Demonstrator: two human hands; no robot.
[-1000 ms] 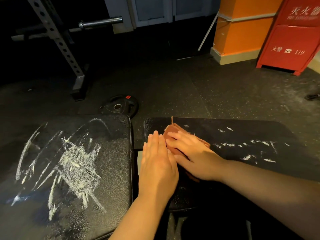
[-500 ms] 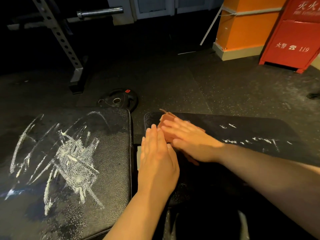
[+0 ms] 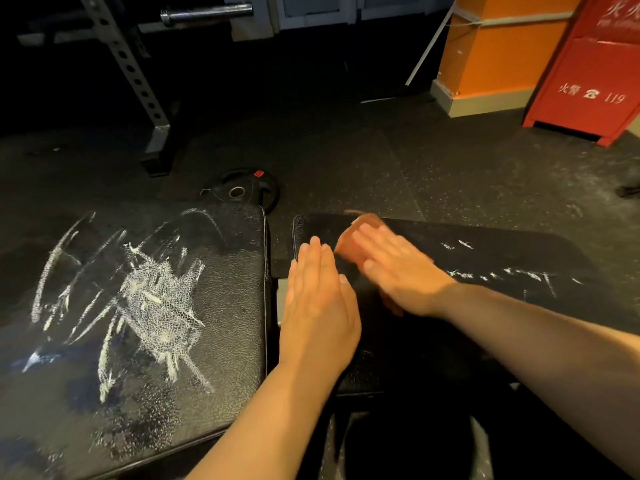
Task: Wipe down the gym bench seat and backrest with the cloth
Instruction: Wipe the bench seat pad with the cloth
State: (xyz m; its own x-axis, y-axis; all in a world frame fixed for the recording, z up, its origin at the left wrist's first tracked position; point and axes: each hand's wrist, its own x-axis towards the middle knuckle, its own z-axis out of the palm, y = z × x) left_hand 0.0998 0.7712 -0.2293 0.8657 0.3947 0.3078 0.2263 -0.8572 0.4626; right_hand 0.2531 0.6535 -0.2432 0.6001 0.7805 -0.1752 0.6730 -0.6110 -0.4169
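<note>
Seen from the head camera, the right hand [image 3: 405, 271] lies flat with straight fingers, pressing the blurred reddish-brown cloth [image 3: 349, 237] onto the narrower bench pad [image 3: 502, 244]; the cloth pokes out beyond its fingertips. Just left of it, the left hand [image 3: 318, 306] rests flat at that pad's end, grasping nothing. Further left is the wider pad [image 3: 225, 306], streaked with white chalk [image 3: 149, 292].

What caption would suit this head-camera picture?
Right hand presses a brown cloth on the chalk-streaked bench pad, left hand flat beside it.
</note>
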